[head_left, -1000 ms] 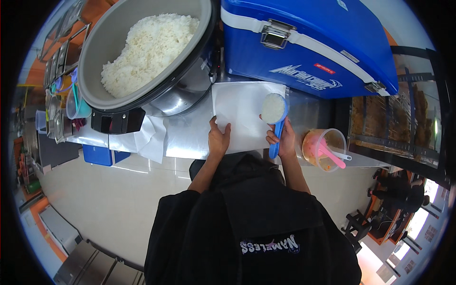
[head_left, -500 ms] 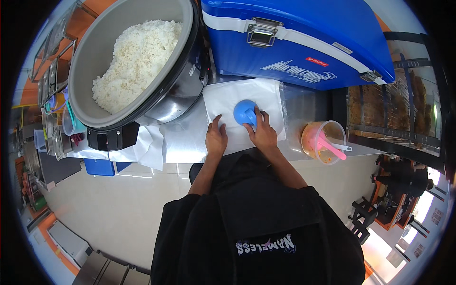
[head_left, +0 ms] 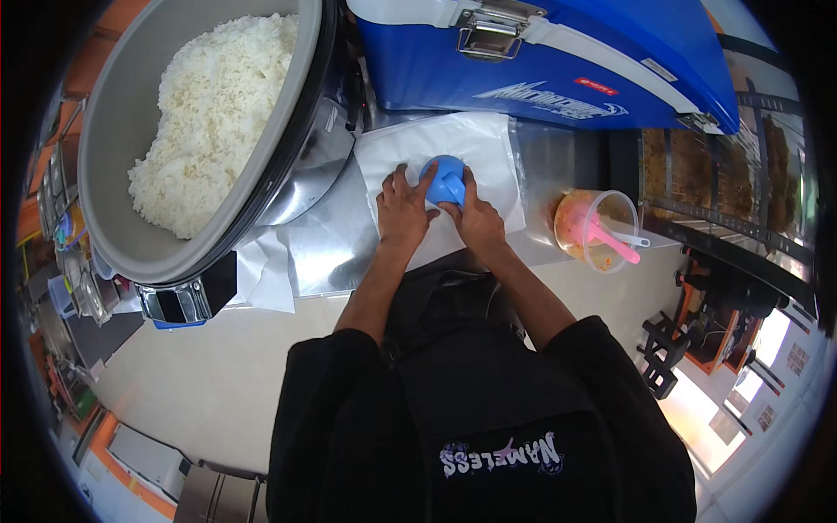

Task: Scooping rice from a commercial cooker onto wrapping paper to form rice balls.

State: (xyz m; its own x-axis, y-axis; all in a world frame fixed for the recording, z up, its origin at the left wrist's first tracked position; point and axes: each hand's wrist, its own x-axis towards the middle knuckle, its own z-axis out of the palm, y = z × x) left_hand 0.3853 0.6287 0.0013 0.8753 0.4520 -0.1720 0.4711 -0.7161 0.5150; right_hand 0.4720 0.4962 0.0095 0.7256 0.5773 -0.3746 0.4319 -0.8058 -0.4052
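Observation:
A small round blue plastic bowl (head_left: 446, 171), dome side up with a raised ridge on it, rests on a stack of white paper sheets (head_left: 484, 144). Around its near right side curl the fingers and thumb of my right hand (head_left: 479, 222). Spread fingers of my left hand (head_left: 403, 209) lie on the paper at the bowl's left, and the index fingertip reaches the bowl's edge. Whatever is under the bowl is hidden.
At the left stands a large cooker (head_left: 301, 113) full of white rice (head_left: 214, 122). A blue cool box (head_left: 540, 78) blocks the back. On the right, a clear tub (head_left: 602, 231) of orange food holds a pink-handled utensil (head_left: 621, 247), near a dark-framed glass case (head_left: 732, 196).
My left hand has moved rightward and closer, its index finger now at the bowl's edge. My right hand stays on the bowl. The whole view has shifted slightly.

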